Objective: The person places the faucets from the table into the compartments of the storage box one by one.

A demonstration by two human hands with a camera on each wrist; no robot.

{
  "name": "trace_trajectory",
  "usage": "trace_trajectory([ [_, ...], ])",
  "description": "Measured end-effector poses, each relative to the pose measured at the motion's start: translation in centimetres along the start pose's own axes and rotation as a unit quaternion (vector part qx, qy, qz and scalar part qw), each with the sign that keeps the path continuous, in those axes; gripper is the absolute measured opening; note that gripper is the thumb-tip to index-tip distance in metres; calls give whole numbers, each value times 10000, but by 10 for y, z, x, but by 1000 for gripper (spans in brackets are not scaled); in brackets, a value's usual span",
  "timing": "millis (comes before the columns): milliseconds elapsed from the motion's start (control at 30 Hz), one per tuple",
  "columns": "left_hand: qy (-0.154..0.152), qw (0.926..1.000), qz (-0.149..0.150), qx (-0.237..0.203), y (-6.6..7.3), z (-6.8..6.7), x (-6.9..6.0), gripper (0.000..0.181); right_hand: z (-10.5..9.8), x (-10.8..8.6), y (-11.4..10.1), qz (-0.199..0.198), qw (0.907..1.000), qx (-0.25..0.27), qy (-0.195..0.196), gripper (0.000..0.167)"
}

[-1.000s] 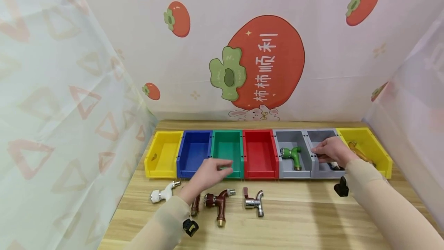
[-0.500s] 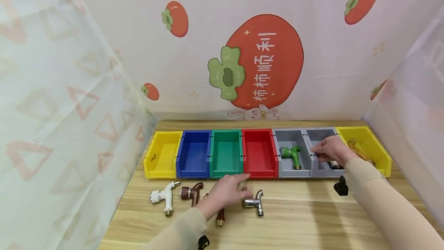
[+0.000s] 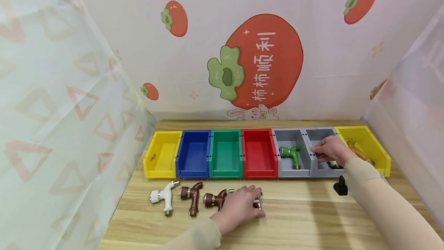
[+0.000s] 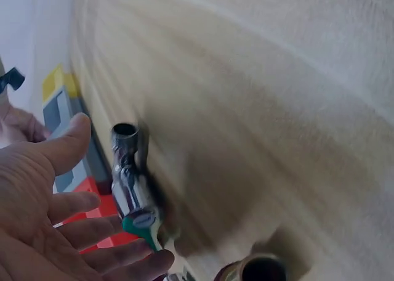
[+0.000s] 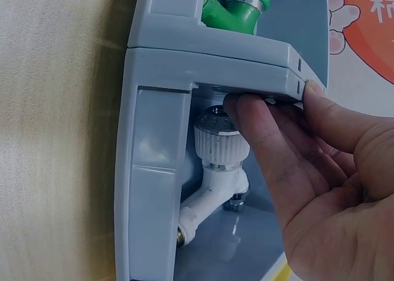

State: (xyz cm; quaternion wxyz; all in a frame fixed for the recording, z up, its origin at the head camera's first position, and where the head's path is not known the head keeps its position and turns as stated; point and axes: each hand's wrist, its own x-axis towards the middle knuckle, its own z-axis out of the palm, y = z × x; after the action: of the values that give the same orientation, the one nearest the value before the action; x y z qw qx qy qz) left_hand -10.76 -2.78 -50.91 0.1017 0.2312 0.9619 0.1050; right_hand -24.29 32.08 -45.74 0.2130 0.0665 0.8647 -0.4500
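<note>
My left hand (image 3: 241, 207) is over the small chrome faucet (image 3: 257, 203), partly covering it. In the left wrist view the fingers of this hand (image 4: 68, 213) are spread beside the chrome faucet (image 4: 132, 185), which has a green patch near its handle; the thumb stands apart from it. My right hand (image 3: 333, 149) is at the right-hand grey bin. Close up, that hand (image 5: 338, 170) pinches the side wall of the grey bin (image 5: 154, 182) between thumb and fingers. Inside lies a white faucet (image 5: 218, 182), just below the fingertips.
A white faucet (image 3: 166, 198) and two brown faucets (image 3: 194, 198) (image 3: 215, 200) lie left of my left hand. Behind stand yellow (image 3: 163, 173), blue, green and red (image 3: 260, 173) bins. A green faucet (image 3: 295, 156) lies in the other grey bin, a golden-brown one (image 3: 360, 151) in the right yellow bin.
My left hand has moved right and toward the front edge, from before the green bin, past the brown faucets, to the chrome faucet. My right hand has stayed at the grey bin.
</note>
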Motion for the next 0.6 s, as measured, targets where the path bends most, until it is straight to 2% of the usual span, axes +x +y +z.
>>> trace_trajectory([
  [267, 109, 9986, 311, 415, 4, 10, -3, 69, 0, 0, 0, -28, 10000, -15, -13, 30],
  [500, 449, 9935, 696, 777, 6, 15, -4, 60, 0, -1, -1, 16, 10000, -42, 4, 31],
  [600, 482, 9919, 832, 828, 5, 17, -5, 54, 0, -1, -1, 37, 10000, -28, 7, 31],
])
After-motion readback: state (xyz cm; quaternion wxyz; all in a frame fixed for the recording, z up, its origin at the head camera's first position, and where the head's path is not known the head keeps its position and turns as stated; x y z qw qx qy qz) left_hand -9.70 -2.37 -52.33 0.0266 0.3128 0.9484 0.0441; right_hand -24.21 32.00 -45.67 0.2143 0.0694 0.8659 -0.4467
